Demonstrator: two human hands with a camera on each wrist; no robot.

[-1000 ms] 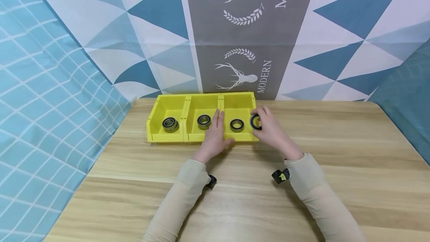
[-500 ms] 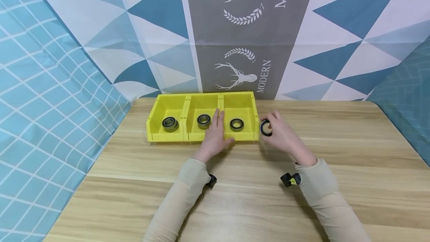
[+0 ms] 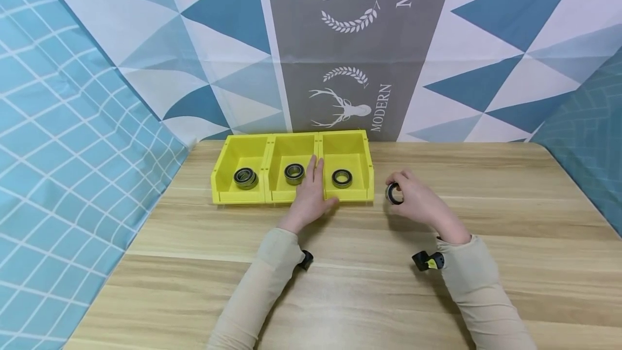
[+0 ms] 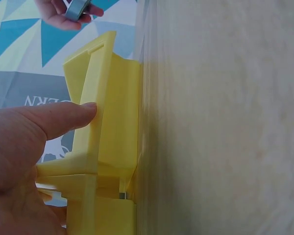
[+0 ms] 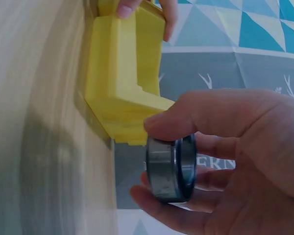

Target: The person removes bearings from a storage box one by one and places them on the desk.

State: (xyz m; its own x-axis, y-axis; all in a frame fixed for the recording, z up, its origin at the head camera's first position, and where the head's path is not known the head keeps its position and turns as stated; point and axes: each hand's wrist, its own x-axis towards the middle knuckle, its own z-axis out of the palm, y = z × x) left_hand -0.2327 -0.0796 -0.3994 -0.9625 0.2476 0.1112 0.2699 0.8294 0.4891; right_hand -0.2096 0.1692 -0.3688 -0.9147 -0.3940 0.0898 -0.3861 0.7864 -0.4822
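Three joined yellow bins (image 3: 293,196) stand on the table. The left bin holds two stacked bearings (image 3: 245,178), the middle one a bearing (image 3: 294,174), the right one a single bearing (image 3: 342,178). My left hand (image 3: 310,199) rests over the divider between the middle and right bins, fingers extended; in the left wrist view its thumb (image 4: 73,117) touches the front rim. Just right of the bins, my right hand (image 3: 420,203) pinches a bearing (image 5: 169,169) between thumb and fingers, held above the table and tilted on edge.
The wooden table (image 3: 340,285) extends in front of the bins and to both sides. A patterned cloth wall (image 3: 350,42) rises behind its back edge, with blue cloth (image 3: 58,177) along the left. Each wrist carries a small black device (image 3: 427,260).
My right hand has moved right and slightly nearer, carrying its bearing from the right bin's edge to beside the bins. The left hand has stayed in place.
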